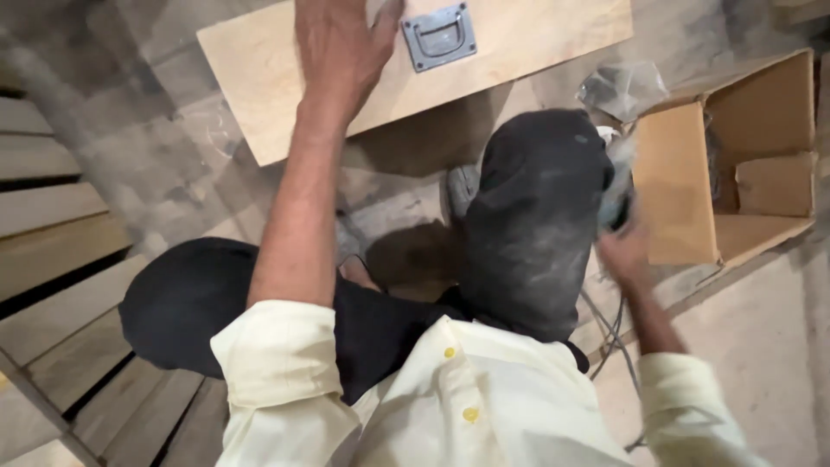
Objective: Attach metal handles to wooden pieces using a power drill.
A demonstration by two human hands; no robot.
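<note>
Left hand: the left hand [341,47] is laid flat on the plywood board [259,69] at the top centre of the frame, fingers spread, nothing pinched in its grip
Board: a pale plywood panel is seen lying on the floor, tilted across the upper middle of the frame
Handle: a grey metal recessed handle [440,35] is set in the board, just beside the left hand's thumb
Right hand: the right hand [624,251] is blurred at centre right, beside the raised knee; a dark tool [616,203] appears to be closed in its grip, but the kind of tool cannot be told
Box: an open cardboard box [674,186] is placed at the right edge, just beside the right hand
Bag: a crumpled clear plastic bag [622,86] lies above the box
Planks: wooden planks [52,207] are stacked at the left
</note>
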